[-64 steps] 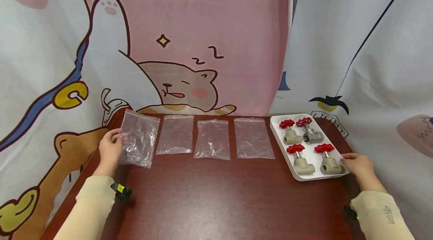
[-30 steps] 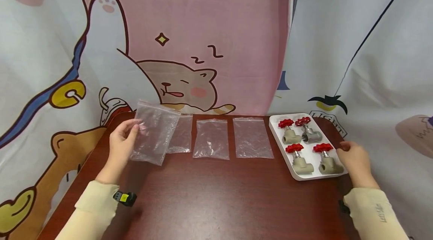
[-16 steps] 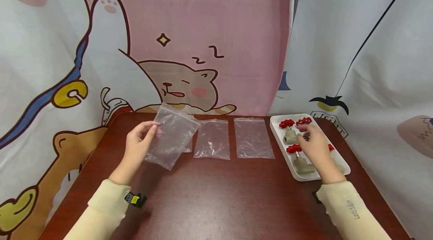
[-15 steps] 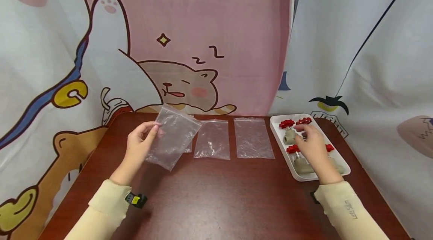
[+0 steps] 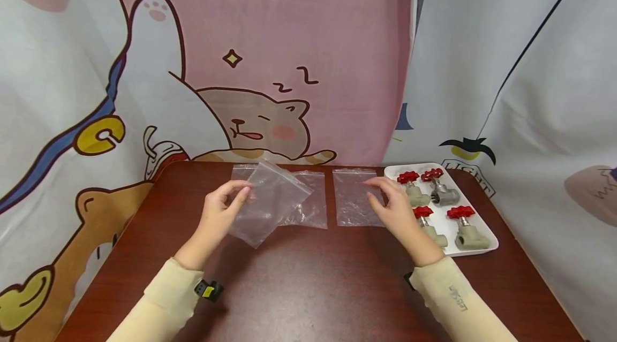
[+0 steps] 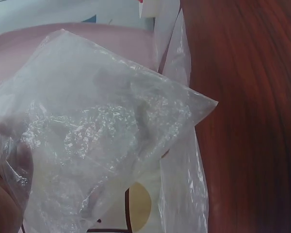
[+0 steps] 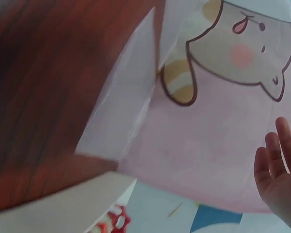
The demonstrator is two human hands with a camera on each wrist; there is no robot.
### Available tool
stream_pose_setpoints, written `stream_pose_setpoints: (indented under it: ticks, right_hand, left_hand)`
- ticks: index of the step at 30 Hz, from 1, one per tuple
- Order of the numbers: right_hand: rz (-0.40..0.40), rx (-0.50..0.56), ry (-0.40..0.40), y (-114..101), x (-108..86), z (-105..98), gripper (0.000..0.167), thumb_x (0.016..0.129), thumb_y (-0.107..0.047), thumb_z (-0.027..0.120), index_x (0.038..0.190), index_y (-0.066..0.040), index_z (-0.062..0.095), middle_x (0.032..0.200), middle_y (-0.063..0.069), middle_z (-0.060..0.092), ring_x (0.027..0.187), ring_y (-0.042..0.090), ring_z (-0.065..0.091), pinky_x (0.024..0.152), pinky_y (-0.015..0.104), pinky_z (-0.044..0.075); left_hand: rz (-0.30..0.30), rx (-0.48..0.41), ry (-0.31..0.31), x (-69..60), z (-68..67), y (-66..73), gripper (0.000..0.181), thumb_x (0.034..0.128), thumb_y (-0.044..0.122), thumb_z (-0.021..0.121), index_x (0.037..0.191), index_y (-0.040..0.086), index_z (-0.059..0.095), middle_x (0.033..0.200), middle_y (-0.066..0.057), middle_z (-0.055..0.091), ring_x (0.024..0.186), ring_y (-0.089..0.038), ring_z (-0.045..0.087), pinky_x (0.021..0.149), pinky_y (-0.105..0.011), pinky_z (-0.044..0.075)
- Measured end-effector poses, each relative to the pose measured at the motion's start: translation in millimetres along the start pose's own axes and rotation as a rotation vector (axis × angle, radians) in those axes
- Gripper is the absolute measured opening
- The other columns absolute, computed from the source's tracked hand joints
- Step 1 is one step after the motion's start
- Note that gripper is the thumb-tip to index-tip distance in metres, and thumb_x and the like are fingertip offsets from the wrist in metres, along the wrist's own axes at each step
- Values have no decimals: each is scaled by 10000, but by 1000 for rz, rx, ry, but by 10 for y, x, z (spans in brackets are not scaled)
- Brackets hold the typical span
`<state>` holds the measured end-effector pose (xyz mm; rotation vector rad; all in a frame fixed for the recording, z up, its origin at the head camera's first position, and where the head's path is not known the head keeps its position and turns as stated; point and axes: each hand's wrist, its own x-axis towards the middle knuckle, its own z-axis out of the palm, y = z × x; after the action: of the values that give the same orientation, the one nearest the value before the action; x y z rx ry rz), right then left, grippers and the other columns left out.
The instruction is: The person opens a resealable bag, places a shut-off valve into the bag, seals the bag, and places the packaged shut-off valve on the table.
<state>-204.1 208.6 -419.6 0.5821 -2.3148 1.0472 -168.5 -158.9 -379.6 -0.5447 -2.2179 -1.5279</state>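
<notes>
My left hand [image 5: 224, 213] pinches a clear zip-lock bag [image 5: 272, 197] by its left edge, holding it tilted above the table. In the left wrist view this bag [image 6: 102, 121] fills much of the picture, and nothing shows inside it. My right hand [image 5: 395, 211] is in the air with thumb and fingers apart, holding nothing. It hangs between a flat zip-lock bag [image 5: 352, 203] and the white tray [image 5: 489, 237], overlapping both in the head view. The right wrist view shows the right hand's fingers [image 7: 281, 150] loosely extended.
Two more zip-lock bags lie flat behind the held one: a middle bag [image 5: 315, 205] and a left bag [image 5: 241, 171], both partly covered. Several valves with red handwheels, such as a grey valve [image 5: 443, 192], sit in the tray. A printed curtain [image 5: 299, 37] hangs behind the table [image 5: 308, 288].
The left hand has carried its bag rightward from the table's left side, over the lying bags. The right hand has left the tray's right edge and crossed the tray leftward. The valves have stayed put.
</notes>
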Motion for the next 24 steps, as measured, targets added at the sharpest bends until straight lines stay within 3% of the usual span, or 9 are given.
stream_pose_setpoints:
  ticks: [6, 9, 14, 17, 20, 24]
  right_hand:
    - [-2, 79, -55, -199, 51, 175, 265, 818, -16, 690, 1079, -63, 666, 1058, 57, 661, 961, 228, 580, 759, 336, 490]
    - [10, 135, -85, -378, 81, 211, 261, 837, -12, 677, 1097, -23, 658, 1081, 93, 660, 975, 254, 587, 781, 369, 502]
    - [78, 288, -207, -729, 149, 193, 254, 930, 8, 540, 1170, 50, 610, 1172, 186, 627, 1099, 313, 568, 905, 246, 467]
    - [134, 396, -286, -789, 177, 224, 275, 969, -5, 470, 1212, 65, 578, 1224, 213, 600, 1162, 332, 544, 954, 157, 412]
    - [171, 434, -324, -817, 187, 261, 290, 956, -20, 508, 1229, 59, 567, 1207, 217, 606, 1106, 319, 568, 920, 171, 443]
    - [193, 403, -330, -840, 180, 294, 279, 911, -33, 595, 1180, 40, 599, 1045, 185, 643, 905, 212, 598, 776, 215, 498]
  left_hand:
    - [34, 16, -16, -15, 142, 61, 104, 892, -29, 598, 974, -47, 659, 792, -164, 701, 710, -263, 670, 609, -183, 525]
    - [39, 5, -29, -27, 208, 89, 100, 893, -26, 599, 968, -48, 661, 792, -156, 704, 705, -271, 674, 603, -205, 533]
    - [40, -5, -65, -41, 266, 117, 113, 893, -34, 593, 982, -48, 661, 811, -154, 707, 727, -257, 680, 625, -253, 554]
    - [47, -7, -82, -41, 297, 113, 120, 893, -41, 590, 991, -45, 660, 819, -153, 707, 734, -237, 683, 639, -273, 561]
    - [49, -15, -99, -36, 338, 39, 127, 902, -29, 582, 1004, -33, 657, 833, -155, 705, 748, -222, 685, 649, -280, 562]
    - [41, -24, -105, -33, 391, -123, 132, 914, 20, 586, 1018, 27, 667, 851, -105, 711, 767, -167, 684, 656, -256, 558]
